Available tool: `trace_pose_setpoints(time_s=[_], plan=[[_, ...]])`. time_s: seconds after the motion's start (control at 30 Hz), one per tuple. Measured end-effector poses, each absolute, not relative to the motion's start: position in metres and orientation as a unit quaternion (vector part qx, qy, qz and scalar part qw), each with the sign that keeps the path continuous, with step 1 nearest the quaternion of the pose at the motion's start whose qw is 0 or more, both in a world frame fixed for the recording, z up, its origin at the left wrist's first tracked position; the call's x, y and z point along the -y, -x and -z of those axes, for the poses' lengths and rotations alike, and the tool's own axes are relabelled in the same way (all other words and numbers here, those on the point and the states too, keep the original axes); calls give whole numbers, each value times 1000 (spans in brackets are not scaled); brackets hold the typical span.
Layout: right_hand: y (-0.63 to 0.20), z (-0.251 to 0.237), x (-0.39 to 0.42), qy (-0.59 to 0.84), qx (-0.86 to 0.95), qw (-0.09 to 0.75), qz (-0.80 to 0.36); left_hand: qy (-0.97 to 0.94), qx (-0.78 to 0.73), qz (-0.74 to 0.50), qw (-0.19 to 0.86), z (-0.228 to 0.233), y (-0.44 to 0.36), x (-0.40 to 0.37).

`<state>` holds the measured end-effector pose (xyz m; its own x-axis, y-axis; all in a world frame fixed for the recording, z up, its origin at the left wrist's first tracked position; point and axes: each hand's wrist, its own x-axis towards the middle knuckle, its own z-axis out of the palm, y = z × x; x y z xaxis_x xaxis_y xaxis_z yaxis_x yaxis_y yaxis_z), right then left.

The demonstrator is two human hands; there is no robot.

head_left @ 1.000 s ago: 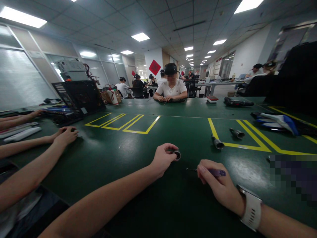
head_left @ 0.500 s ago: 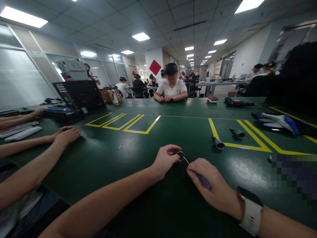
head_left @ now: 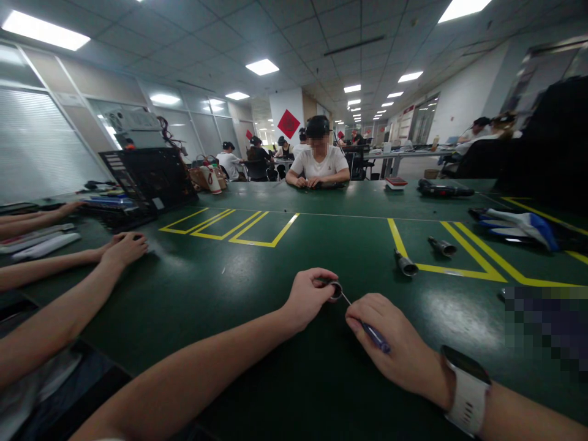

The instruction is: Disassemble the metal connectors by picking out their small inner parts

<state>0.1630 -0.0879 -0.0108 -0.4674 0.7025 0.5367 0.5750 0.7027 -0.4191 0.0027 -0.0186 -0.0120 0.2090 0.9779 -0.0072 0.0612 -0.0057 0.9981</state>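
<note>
Here, a small dark metal ring [head_left: 337, 290] sits pinched in the left hand [head_left: 307, 298], just above the green desk [head_left: 229, 275]. The right hand [head_left: 390, 343] grasps a slim purple-handled pick tool [head_left: 373, 334]; its thin shaft slants up-left, with the tip at the ring. Two short grey metal cylinders [head_left: 406, 265] lie well apart, beyond the right hand.

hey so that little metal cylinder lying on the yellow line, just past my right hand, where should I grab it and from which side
Grip the metal cylinder across its narrow middle, fingers coming down from above. It lies on its side on the green table, its open end turned toward you, so the rounded flanks are the free faces. Your right hand is nearest, but it holds the purple screwdriver.
</note>
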Motion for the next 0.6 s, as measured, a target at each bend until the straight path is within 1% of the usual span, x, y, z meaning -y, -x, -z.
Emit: trace_pose_setpoints(time_s=[0.13,0.23,0.3,0.37,0.47,0.6], plan=[[-163,10,90,376,849,358,-93,-579,-459,-422,525,14,-2,17],[-167,10,90,376,810,434,-121,-591,-461,-407,521,15,1,15],[-171,11,87,411,745,498,-168,-597,-469,-399,513,15,2,13],[-176,14,81,467,660,537,-238,-592,-475,-399,514,14,4,12],[-181,20,71,508,559,569,-325,-564,-471,-409,540,11,5,10],[-182,26,67,494,535,588,-353,-539,-463,-424,562,10,3,10]])
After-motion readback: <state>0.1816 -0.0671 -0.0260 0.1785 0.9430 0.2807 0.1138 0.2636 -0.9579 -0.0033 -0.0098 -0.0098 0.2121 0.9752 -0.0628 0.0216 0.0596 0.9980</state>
